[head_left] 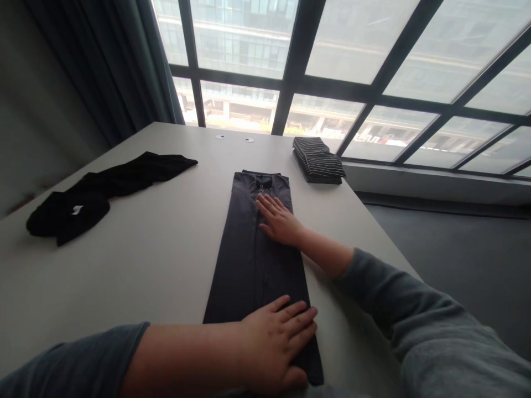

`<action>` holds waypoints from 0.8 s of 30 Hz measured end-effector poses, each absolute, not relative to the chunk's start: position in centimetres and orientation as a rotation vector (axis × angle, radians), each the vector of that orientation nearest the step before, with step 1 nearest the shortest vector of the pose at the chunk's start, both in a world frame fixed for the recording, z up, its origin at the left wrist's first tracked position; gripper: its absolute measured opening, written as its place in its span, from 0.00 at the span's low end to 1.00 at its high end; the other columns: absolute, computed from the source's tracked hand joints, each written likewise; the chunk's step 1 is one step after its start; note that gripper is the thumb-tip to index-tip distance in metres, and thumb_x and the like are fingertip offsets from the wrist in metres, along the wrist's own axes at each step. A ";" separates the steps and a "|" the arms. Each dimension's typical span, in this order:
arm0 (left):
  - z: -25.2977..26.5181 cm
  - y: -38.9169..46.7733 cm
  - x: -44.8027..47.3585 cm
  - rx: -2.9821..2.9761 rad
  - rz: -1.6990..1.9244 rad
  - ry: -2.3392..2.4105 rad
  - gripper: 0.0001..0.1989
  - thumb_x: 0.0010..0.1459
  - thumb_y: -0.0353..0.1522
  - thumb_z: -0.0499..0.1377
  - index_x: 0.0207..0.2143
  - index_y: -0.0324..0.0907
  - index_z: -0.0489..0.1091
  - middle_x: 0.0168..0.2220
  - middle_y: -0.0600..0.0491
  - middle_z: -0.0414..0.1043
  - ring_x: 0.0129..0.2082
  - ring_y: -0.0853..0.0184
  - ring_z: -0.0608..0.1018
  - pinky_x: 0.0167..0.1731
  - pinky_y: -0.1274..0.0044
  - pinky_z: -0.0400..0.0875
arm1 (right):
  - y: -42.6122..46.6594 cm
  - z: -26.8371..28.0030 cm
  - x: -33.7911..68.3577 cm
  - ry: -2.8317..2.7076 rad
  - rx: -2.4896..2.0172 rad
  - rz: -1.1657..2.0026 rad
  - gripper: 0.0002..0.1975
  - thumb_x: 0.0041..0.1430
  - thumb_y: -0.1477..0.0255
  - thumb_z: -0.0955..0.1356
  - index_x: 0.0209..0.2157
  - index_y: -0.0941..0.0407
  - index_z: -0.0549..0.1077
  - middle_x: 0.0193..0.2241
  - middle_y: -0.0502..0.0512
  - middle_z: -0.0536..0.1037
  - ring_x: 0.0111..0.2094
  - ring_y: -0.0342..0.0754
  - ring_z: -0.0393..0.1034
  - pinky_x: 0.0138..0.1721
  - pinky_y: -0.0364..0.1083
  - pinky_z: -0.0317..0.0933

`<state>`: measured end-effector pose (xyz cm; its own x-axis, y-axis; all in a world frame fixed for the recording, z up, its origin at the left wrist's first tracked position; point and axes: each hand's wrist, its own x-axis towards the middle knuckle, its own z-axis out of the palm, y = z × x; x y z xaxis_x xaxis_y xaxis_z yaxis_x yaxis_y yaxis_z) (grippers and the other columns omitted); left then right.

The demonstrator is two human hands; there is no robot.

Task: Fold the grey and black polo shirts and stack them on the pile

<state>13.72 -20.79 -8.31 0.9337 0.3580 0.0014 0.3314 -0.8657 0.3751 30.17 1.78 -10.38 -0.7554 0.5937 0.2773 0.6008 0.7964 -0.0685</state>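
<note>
A dark grey garment (236,249), folded into a long strip, lies on the white table in front of me. Small round fasteners show near its far end, but its exact kind is unclear. My right hand (281,220) rests on its upper part with the palm down and fingers extended. Closer to me, my left hand (279,344) is flat across the lower part, its fingers spread toward the right edge. My left forearm covers part of the near end. Neither hand grips the cloth.
A black piece of clothing (124,176) with a small white tag lies loosely on the left of the white table (136,276). Folded striped cloth (317,160) is stacked at the far right edge. Two round table fittings (249,140) sit near the window. A dark curtain (124,66) hangs at the left.
</note>
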 end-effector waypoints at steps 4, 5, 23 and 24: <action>-9.3 -22.9 8.3 2.703 0.181 0.706 0.39 0.71 0.46 0.57 0.77 0.46 0.49 0.78 0.41 0.39 0.77 0.49 0.50 0.73 0.52 0.49 | -8.0 -11.3 33.0 -2.755 -0.715 0.347 0.42 0.72 0.65 0.66 0.78 0.58 0.42 0.77 0.65 0.45 0.77 0.57 0.38 0.74 0.60 0.49; -9.7 -23.5 6.7 2.701 0.189 0.794 0.40 0.69 0.45 0.60 0.77 0.48 0.49 0.78 0.41 0.38 0.77 0.47 0.49 0.73 0.50 0.49 | -10.3 -11.4 33.7 -2.739 -0.724 0.399 0.42 0.72 0.65 0.66 0.78 0.56 0.43 0.77 0.65 0.45 0.77 0.57 0.39 0.74 0.61 0.50; -9.5 -29.6 -1.8 2.641 0.667 1.186 0.10 0.72 0.31 0.56 0.45 0.45 0.78 0.46 0.50 0.80 0.45 0.64 0.82 0.48 0.72 0.76 | -28.3 -11.0 39.2 -2.559 -0.826 0.353 0.21 0.72 0.73 0.66 0.63 0.48 0.75 0.61 0.57 0.77 0.65 0.55 0.70 0.67 0.60 0.65; -9.5 -29.6 -1.5 2.639 0.676 1.189 0.10 0.72 0.30 0.55 0.44 0.45 0.77 0.45 0.50 0.80 0.45 0.63 0.81 0.49 0.72 0.75 | -28.6 -11.2 39.1 -2.529 -0.846 0.322 0.20 0.72 0.74 0.65 0.62 0.48 0.76 0.59 0.57 0.79 0.62 0.54 0.72 0.65 0.60 0.67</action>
